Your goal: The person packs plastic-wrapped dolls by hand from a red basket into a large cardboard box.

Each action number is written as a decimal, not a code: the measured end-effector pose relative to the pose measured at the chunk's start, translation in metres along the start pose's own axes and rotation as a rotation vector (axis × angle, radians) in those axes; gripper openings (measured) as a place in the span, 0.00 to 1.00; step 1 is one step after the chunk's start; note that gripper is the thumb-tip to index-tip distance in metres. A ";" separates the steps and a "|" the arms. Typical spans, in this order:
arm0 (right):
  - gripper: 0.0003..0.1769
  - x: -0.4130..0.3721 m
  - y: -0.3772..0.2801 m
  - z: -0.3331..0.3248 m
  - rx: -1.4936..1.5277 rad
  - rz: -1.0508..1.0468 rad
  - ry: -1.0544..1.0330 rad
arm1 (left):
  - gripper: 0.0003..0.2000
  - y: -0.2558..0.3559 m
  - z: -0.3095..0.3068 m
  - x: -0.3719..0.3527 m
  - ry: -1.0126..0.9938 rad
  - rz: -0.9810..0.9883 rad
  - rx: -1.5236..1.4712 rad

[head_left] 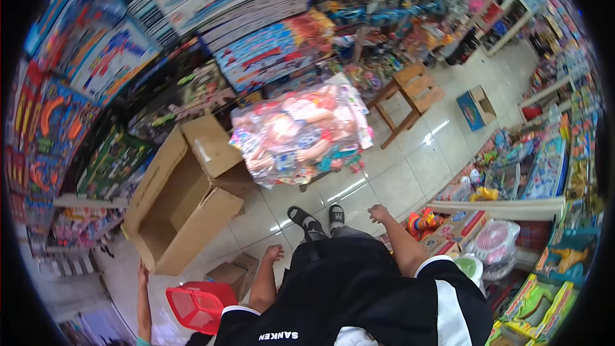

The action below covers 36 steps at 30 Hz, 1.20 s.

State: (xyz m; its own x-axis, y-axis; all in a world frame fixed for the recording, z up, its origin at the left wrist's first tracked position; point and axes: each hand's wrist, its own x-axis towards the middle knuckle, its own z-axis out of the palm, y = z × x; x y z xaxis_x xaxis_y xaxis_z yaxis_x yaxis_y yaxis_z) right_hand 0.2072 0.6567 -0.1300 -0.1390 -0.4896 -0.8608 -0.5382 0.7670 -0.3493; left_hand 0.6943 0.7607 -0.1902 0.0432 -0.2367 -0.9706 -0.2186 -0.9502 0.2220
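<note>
Glossy pale tiled floor (430,161), wooden stool (414,79), crowded shelves (503,208)

Pale, glossy tiles are laid across the floor (419,170). At two o'clock a slatted stool (415,83) is stood on it, and farther out, towards three, a blue box (472,114) is set. At six, slippered feet (298,216) are planted. At seven, small cartons (227,275) are placed, with a red basket (221,295) just beside. Near the centre, bagged dolls (301,128) are piled, their support mostly hidden. Whether the large carton (192,234) at eight is fully floor-borne cannot be told. Between three and four, toys (512,166) are crowded on a white shelf (500,208).
</note>
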 end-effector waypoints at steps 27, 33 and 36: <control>0.20 0.024 -0.027 0.086 -0.271 -0.034 -0.010 | 0.16 -0.095 -0.118 -0.005 0.310 0.156 -0.324; 0.13 -0.082 -0.262 0.186 -0.025 -0.957 0.452 | 0.33 -0.051 -0.181 -0.088 0.896 0.538 -1.170; 0.14 -0.108 -0.333 0.234 -0.060 -1.061 0.539 | 0.38 -0.019 -0.220 -0.139 1.106 0.429 -1.394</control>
State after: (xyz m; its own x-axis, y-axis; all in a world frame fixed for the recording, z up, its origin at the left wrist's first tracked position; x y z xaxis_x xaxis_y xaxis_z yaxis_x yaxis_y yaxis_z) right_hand 0.5958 0.5514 -0.0074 0.0751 -0.9900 0.1193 -0.6314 -0.1398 -0.7628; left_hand 0.9065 0.7670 -0.0389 0.8851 0.0586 -0.4617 0.4654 -0.1152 0.8776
